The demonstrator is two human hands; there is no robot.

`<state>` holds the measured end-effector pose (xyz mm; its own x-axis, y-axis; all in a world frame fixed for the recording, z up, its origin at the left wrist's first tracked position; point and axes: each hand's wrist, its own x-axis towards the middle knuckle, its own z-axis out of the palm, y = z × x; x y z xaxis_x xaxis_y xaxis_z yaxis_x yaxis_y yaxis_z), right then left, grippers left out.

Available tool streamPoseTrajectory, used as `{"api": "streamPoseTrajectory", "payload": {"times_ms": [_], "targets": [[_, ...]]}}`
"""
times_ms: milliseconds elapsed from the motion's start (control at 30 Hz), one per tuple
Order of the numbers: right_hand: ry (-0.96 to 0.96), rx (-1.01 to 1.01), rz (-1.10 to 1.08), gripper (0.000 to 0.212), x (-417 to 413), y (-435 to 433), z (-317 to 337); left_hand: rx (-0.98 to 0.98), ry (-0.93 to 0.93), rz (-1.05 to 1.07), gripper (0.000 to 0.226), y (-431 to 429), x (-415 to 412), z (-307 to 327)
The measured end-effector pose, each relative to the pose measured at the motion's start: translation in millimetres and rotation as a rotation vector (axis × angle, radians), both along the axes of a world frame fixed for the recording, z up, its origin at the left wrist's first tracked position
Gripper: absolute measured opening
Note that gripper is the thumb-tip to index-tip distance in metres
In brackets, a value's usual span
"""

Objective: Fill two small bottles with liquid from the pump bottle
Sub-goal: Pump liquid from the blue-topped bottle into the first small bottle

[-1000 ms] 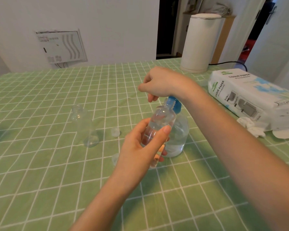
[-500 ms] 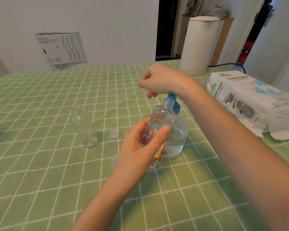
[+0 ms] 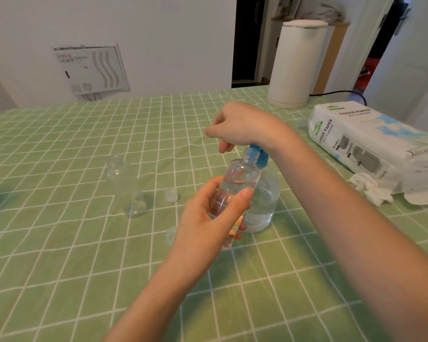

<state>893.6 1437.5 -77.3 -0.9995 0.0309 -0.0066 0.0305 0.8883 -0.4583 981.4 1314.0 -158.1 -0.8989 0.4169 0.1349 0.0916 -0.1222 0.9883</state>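
Looking down from the head camera, we lose most of the pump head: the right hand (image 3: 241, 125) sits curled over the top of the pump bottle (image 3: 262, 203), so only a bit of blue collar and nozzle (image 3: 256, 155) shows under the wrist, and we can't tell whether the palm is pressing or just resting, or whether anything is coming out of the nozzle. Fingers there are bent in loosely; what they grip, if anything, is hidden. Left hand (image 3: 208, 218) is wrapped around a small clear bottle (image 3: 237, 183), thumb on the near side, fingers behind; the base of that bottle is covered by the hand. Its open neck is held right up at the blue nozzle, touching or nearly so, we can't resolve which. Liquid inside reads clear, level roughly up near the shoulder, though the transparency makes that line soft. Pump bottle stands on the green checked tablecloth (image 3: 59, 243) just behind the held bottle, partly filled with clear liquid in its lower part. Second small bottle (image 3: 126, 186) stands upright and uncapped well to the left, apparently empty, edges hard to pick out against the cloth. Two small clear caps: one (image 3: 171, 195) between the bottles, another (image 3: 171, 234) half hidden behind the left hand. Some clear object at the far left edge is cut off. Tissue pack (image 3: 371, 141) and crumpled tissues (image 3: 371, 191) at right, white cylindrical appliance (image 3: 294, 62) behind.
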Motion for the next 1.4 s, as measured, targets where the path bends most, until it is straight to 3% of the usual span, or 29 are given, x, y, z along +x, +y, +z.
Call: {"api": "streamPoseTrajectory", "payload": {"times_ms": [467, 633, 800, 1400], "targets": [[0.063, 0.000, 0.021, 0.031, -3.6, 0.9, 7.4, 0.003, 0.024, -0.007, 0.017, -0.5, -2.9, 0.6], [0.051, 0.008, 0.025, 0.034, -1.6, 0.4, 4.4, -0.003, 0.010, -0.003, 0.019, -0.2, -2.1, 0.2], [0.021, 0.007, 0.026, 0.035, 0.4, 0.1, -0.8, -0.010, -0.008, 0.011, 0.035, 0.6, -0.2, -0.6], [0.046, 0.023, 0.033, 0.034, -0.7, -0.9, 7.4, 0.000, 0.014, 0.007, 0.038, 0.3, 0.6, 3.6]]}}
